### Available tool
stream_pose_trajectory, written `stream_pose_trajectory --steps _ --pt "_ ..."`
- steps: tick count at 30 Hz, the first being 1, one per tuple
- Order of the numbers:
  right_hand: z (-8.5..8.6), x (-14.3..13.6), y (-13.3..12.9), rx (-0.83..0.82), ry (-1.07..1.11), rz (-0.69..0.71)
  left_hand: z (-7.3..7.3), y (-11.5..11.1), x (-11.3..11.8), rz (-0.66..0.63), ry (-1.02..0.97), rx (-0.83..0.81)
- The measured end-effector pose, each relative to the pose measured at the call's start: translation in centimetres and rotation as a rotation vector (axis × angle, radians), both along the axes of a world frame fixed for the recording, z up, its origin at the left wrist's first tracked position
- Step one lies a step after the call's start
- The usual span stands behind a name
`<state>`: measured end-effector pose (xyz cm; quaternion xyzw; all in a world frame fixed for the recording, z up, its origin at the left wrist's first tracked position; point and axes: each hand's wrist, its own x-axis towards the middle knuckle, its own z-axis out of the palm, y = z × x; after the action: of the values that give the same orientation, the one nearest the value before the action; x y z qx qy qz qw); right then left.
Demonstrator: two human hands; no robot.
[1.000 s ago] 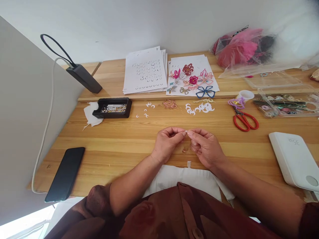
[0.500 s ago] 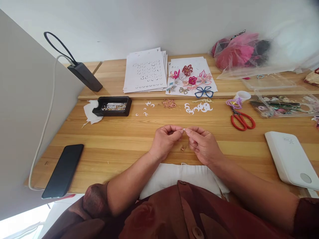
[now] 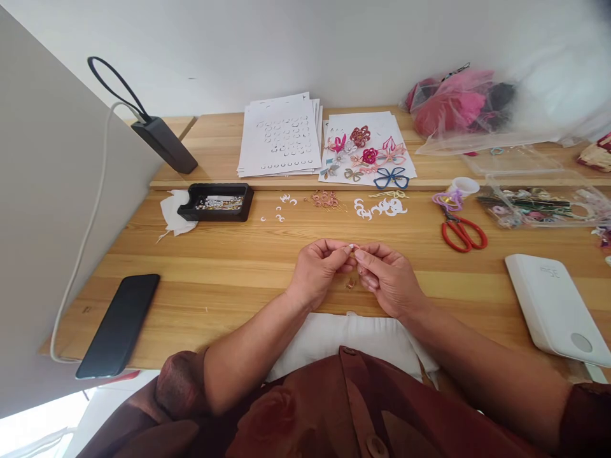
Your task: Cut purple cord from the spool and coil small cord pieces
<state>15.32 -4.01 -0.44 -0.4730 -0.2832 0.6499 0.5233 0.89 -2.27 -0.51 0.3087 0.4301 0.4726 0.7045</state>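
Note:
My left hand (image 3: 321, 270) and my right hand (image 3: 389, 273) meet fingertip to fingertip above the table. Both are closed in a pinch on a small white piece (image 3: 352, 246), with a hint of pink beside it. Its full shape is hidden by the fingers. Just below them lies a small copper-coloured coil (image 3: 351, 284). Beyond the hands are white paper crescents (image 3: 394, 206), smaller white crescents (image 3: 279, 217) and a cluster of pink-copper wrapped crescents (image 3: 325, 200).
Red-handled scissors (image 3: 463, 234) and a white power bank (image 3: 554, 305) lie to the right; a black phone (image 3: 119, 324) and a black bead tray (image 3: 245, 203) lie to the left. Behind, colourful flower ornaments (image 3: 368, 156) rest on paper. A clear box (image 3: 525, 219) holds trinkets.
The fingertips have shifted slightly around the small white piece, and a bit of pink now shows beside it. The view has moved slightly; the things on the table stay put.

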Motion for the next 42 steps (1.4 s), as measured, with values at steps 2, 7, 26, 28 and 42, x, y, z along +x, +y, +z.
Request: stream_pose_trajectory --steps 2,7,26,28,42 --pt "-0.04 0.07 0.06 -0.008 -0.001 0.009 -0.02 0.06 -0.09 0.003 -0.012 0.013" --pt "-0.17 0.25 0.23 0.002 0.011 0.030 -0.03 0.23 -0.25 -0.006 -0.037 0.033" --pt "-0.24 0.31 -0.04 0.007 0.073 0.010 -0.15 0.47 -0.29 0.010 -0.055 -0.025" --pt "-0.19 0.32 0.01 0.007 0.078 0.011 -0.18 0.48 -0.31 0.010 -0.063 -0.039" --pt "0.00 0.73 0.08 -0.040 0.083 0.039 0.16 0.39 -0.31 -0.048 -0.051 -0.061"
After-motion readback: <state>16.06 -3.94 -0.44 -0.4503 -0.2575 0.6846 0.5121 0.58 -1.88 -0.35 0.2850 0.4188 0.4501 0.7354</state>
